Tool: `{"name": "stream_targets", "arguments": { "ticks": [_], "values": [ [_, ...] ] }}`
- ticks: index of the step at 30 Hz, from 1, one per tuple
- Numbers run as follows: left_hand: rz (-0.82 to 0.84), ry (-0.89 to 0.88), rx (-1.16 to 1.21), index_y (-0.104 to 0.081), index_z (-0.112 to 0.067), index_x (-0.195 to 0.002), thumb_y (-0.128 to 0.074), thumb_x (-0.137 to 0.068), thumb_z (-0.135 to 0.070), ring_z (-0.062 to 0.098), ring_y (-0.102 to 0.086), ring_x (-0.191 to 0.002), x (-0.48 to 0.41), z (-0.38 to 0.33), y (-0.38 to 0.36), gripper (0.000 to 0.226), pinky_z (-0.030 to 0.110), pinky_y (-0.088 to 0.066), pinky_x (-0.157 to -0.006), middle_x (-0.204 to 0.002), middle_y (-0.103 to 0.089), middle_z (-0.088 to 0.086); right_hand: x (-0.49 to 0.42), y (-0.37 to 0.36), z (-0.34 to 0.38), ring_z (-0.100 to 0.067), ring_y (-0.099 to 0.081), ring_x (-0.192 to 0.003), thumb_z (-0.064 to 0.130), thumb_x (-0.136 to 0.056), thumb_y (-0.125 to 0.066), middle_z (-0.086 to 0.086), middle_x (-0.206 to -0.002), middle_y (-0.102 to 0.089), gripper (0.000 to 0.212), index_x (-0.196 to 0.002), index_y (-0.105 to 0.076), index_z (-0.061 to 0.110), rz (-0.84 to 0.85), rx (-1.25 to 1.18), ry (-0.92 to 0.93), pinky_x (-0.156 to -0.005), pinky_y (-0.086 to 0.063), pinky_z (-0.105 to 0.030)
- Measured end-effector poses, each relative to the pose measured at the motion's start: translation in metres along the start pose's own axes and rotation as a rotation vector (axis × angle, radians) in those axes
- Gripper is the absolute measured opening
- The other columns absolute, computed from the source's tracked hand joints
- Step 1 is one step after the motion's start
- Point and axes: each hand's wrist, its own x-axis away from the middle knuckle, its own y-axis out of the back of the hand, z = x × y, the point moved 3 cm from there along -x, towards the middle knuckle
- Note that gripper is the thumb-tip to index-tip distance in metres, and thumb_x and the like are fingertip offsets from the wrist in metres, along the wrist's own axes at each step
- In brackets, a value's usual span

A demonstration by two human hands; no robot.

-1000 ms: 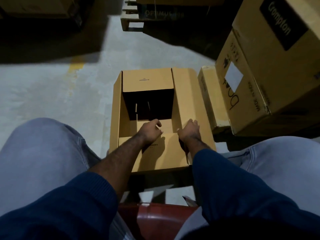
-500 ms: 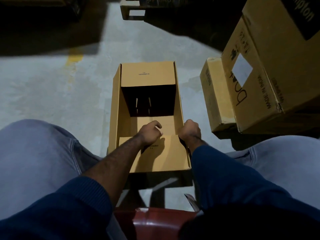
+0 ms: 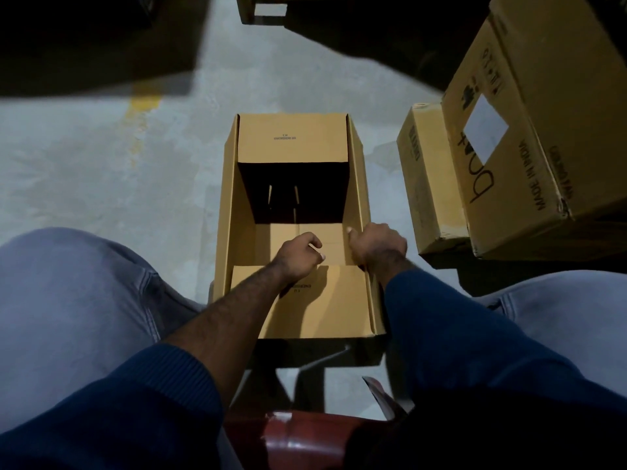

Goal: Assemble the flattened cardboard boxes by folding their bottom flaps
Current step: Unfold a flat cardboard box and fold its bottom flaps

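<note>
My left hand (image 3: 298, 257) pinched the lower-centre flap (image 3: 325, 300), right hand (image 3: 378, 247) clutched the right-side flap (image 3: 356, 184); a slip risked both springing back.

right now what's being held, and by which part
The right hand grips the cardboard box by its right side flap. The left hand sits at the edge of the near flap; grip unclear.

Matt corrugated cardboard box (image 3: 291, 140), rough grey concrete floor (image 3: 101, 171)
</note>
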Motion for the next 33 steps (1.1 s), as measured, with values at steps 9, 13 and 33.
{"name": "stream_targets", "arguments": {
  "ticks": [9,13,33],
  "values": [
    [-0.08,-0.058,-0.035,-0.065,-0.021,-0.106,-0.066,-0.097,-0.026,0.017,-0.064,-0.092,-0.029,-0.018,0.012,0.01,0.034,-0.053,-0.078,-0.096,-0.066,-0.004,-0.026,0.013,0.012,-0.017,-0.052,-0.063,0.043,-0.104,-0.044,-0.002,-0.075,-0.056,0.037,-0.091,-0.062,0.013,0.05,0.111,0.117,-0.064,-0.046,-0.033],
    [-0.085,-0.075,-0.033,-0.066,-0.017,-0.098,-0.062,-0.099,-0.025,0.02,-0.063,-0.092,-0.05,-0.041,0.013,0.009,0.037,-0.053,-0.081,-0.097,-0.066,0.0,-0.028,0.015,0.011,-0.016,-0.05,-0.062,0.041,-0.103,-0.047,0.0,-0.074,-0.055,0.032,-0.088,-0.06,0.015,0.05,0.098,0.127,-0.062,-0.043,-0.032],
    [-0.034,-0.002,-0.543,-0.07,-0.006,-0.103,-0.048,-0.104,-0.04,0.027,-0.069,-0.086,-0.143,-0.083,-0.047,0.041,0.039,-0.059,-0.079,-0.103,-0.07,0.012,-0.03,0.01,0.014,-0.014,-0.055,-0.059,0.034,-0.099,-0.056,0.002,-0.072,-0.06,0.023,-0.087,-0.066,0.017,0.043,0.045,0.087,-0.049,-0.037,-0.027]
  ]
}}
